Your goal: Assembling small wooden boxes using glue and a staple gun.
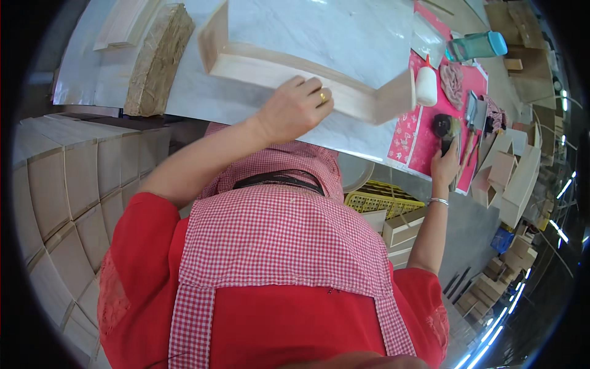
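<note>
Red-and-white gingham covers my front, my apron [283, 240] filling the lower centre of the frame; just past it, at upper centre, my left hand [296, 109] lies on the middle of a pale wooden three-sided frame [252, 66], its fingers bent over the near board; whether they pinch or merely rest, I cannot tell, since the fingertips are hidden. That frame lies straight ahead of me on the marbled tabletop [326, 31]; its long axis slants from upper left down toward the right, with an end board rising at either end; my left hand is clearly the nearer, while my right hand [447, 161] sits apart, below and right of the right end, its fingers closed round a dark round-headed tool [442, 126] over the pink sheet [419, 141]; just beside that end stands a white squeeze bottle [426, 86]; farther off, at upper right, lies a teal bottle [474, 47].
</note>
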The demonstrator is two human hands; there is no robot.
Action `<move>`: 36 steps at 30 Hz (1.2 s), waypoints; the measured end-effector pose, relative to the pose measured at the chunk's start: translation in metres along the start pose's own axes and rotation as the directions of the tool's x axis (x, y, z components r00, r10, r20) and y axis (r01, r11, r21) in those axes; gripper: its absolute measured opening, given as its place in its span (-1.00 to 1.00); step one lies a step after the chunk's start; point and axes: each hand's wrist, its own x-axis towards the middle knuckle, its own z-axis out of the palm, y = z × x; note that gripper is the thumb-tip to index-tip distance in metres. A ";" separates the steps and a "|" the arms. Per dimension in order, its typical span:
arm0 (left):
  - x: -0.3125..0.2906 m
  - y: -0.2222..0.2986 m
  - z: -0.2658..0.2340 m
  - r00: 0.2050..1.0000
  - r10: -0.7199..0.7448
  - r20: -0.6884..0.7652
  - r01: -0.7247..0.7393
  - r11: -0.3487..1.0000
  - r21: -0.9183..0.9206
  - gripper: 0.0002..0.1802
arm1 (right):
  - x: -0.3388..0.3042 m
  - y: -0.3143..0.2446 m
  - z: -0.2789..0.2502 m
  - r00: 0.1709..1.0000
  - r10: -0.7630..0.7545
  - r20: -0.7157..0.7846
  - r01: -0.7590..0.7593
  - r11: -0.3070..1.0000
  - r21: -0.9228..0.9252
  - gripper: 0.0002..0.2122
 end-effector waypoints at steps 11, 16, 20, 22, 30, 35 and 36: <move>0.001 -0.024 0.011 0.960 -0.232 0.156 0.236 0.972 -0.006 -0.27 | 0.079 -0.118 0.010 0.997 0.013 -0.071 0.012 0.938 0.346 -0.40; -0.003 -0.018 0.023 0.935 -0.287 0.207 0.280 0.958 0.062 -0.13 | 0.080 -0.113 0.055 0.938 0.110 -0.328 0.056 0.887 0.458 -0.39; -0.011 -0.017 0.023 0.930 -0.321 0.180 0.323 0.946 0.017 -0.14 | 0.060 -0.125 0.016 0.885 0.352 -0.305 0.094 0.507 0.857 -0.48; -0.015 -0.014 0.023 0.919 -0.342 0.196 0.349 0.937 0.000 -0.14 | 0.051 -0.133 -0.022 0.904 0.364 -0.224 0.097 0.336 0.937 -0.49; 0.009 -0.009 0.033 0.947 -0.314 0.075 0.314 0.949 0.010 -0.13 | 0.009 -0.223 -0.104 0.995 -0.067 -0.071 0.055 -0.218 0.974 -0.43; -0.005 -0.021 0.024 0.921 -0.388 0.034 0.388 0.921 0.002 -0.16 | -0.005 -0.281 -0.104 0.932 -0.246 -0.266 0.294 0.083 0.952 -0.37; -0.008 -0.024 0.030 0.921 -0.388 0.024 0.388 0.921 -0.022 -0.17 | -0.008 -0.287 -0.107 0.932 -0.250 -0.262 0.290 0.083 0.953 -0.37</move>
